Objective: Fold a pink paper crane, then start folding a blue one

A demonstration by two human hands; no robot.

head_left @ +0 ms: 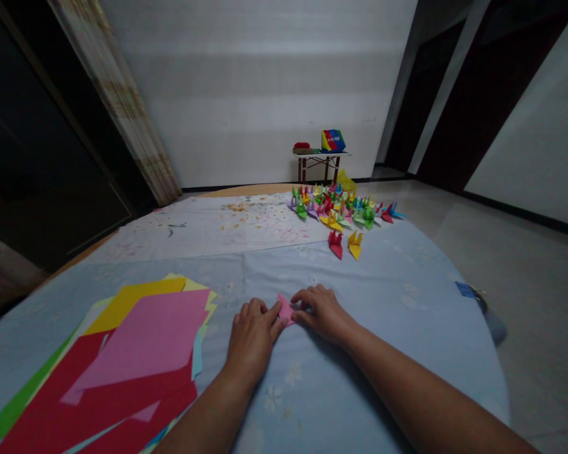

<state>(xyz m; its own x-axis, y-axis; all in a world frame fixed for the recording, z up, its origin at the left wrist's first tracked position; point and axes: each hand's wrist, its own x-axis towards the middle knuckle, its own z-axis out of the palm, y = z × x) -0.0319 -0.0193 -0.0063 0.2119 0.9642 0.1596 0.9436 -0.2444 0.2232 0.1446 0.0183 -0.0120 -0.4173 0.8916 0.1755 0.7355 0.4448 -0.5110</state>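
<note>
A small piece of folded pink paper (286, 310) lies on the light blue tablecloth between my two hands. My left hand (255, 326) grips its left edge, thumb and forefinger close together on the paper. From the other side, my right hand (322, 311) has its curled fingers and thumb at the paper's right edge. The far fingers of both hands are partly hidden. Left of my left hand lies a loose pile of coloured paper sheets, with a large pink sheet (156, 334) on top of red and yellow ones.
Many folded paper cranes (331, 205) crowd the table's far right. A red crane (336, 244) and a yellow crane (355, 244) stand nearer. A floral cloth (194, 233) covers the far part. Against the wall, a small table (322, 154) holds a colourful box (333, 140).
</note>
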